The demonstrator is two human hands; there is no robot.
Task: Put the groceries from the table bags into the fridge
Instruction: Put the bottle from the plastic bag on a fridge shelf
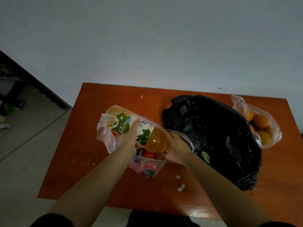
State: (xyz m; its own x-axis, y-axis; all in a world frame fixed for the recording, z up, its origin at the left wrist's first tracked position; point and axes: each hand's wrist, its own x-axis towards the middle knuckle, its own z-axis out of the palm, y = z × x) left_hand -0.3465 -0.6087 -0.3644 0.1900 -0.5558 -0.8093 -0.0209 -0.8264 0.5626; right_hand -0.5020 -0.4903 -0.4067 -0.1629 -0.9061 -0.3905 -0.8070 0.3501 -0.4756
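Note:
A large orange juice bottle (pixel 147 133) with a white and green label lies slantwise in a clear plastic bag (pixel 105 128) on the table. My left hand (pixel 129 138) grips the bottle round its labelled middle. My right hand (pixel 177 148) holds the bottle's near, orange end and the bag's edge beside it. Under the bottle, inside the same bag, lie red cans (pixel 148 171). A big black plastic bag (pixel 213 136) sits to the right, its contents hidden. Beyond it, a second clear bag (pixel 272 130) holds several oranges (pixel 260 121).
The red-brown wooden table (pixel 91 169) stands against a pale wall. Small green leaf scraps (pixel 181 187) are scattered on it. The tiled floor lies to the left, with a dark doorway at the far left. No fridge is in view.

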